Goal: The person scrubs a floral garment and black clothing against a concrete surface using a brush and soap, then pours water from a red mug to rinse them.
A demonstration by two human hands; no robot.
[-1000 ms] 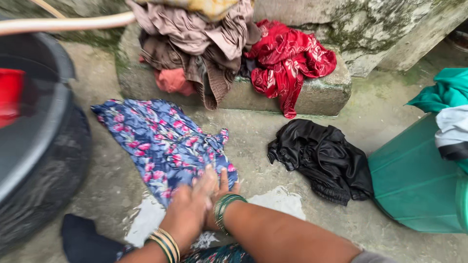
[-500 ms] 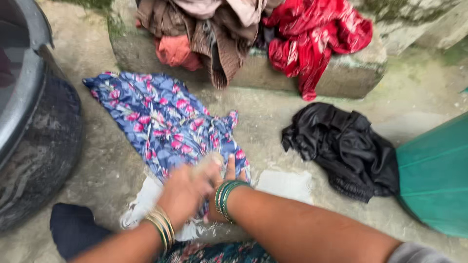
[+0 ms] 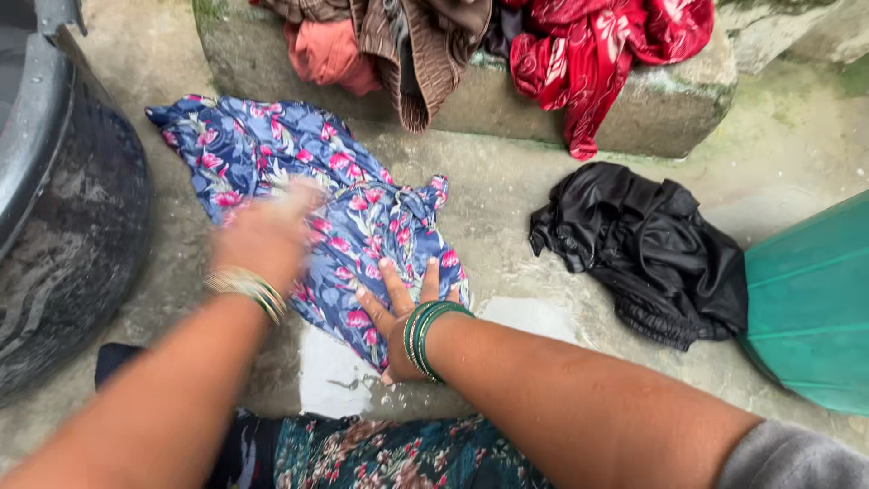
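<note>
Pressing flat with fingers spread, the right hand pins the near edge of the blue floral cloth spread on the wet concrete floor. The left hand, blurred, lies on the cloth's middle; its grip cannot be told. A black garment lies nearby.

A wet grey concrete floor fills the scene, patched with green moss far right. A low stone block runs along the far side, heaped with red, brown and orange clothes. A dark round tub stands left, a green container right (daylight, flat and soft).
</note>
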